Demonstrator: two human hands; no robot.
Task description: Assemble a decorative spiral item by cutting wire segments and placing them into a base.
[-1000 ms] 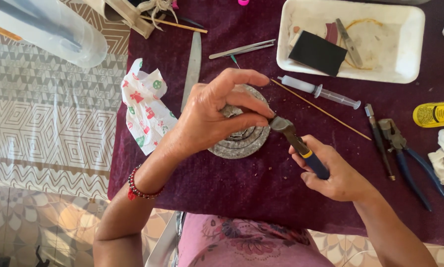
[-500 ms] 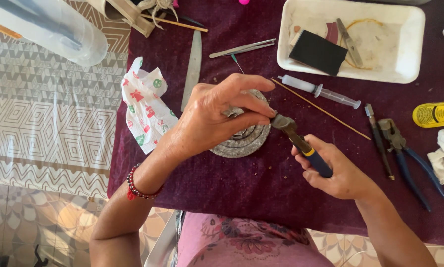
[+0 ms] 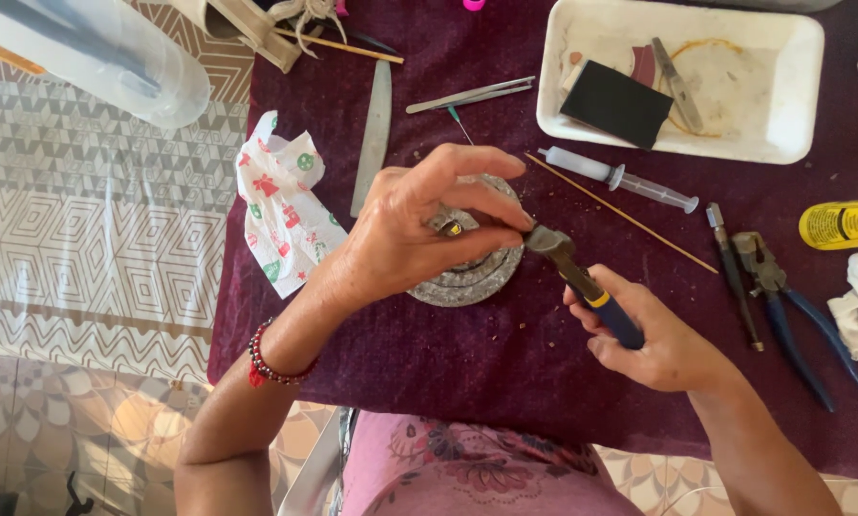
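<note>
At frame centre our left hand [image 3: 419, 225] presses the round grey disc [image 3: 477, 277], hiding most of it. Our right hand [image 3: 654, 339] grips one blue-handled tool [image 3: 582, 282] touching it. One syringe [image 3: 620, 179], one white tray [image 3: 792, 105] and one pair of pliers [image 3: 782, 306] lie right.

By my right, at the cloth's edge, lies a yellow tube [image 3: 843, 223] with a dark printed label.

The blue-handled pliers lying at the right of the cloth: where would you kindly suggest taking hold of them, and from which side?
Take the blue-handled pliers by the two blue handles, coming from above on the near right. The handles splay apart toward the table edge with bare maroon cloth around them, while the metal head points away, close beside a thin dark tool.
</note>
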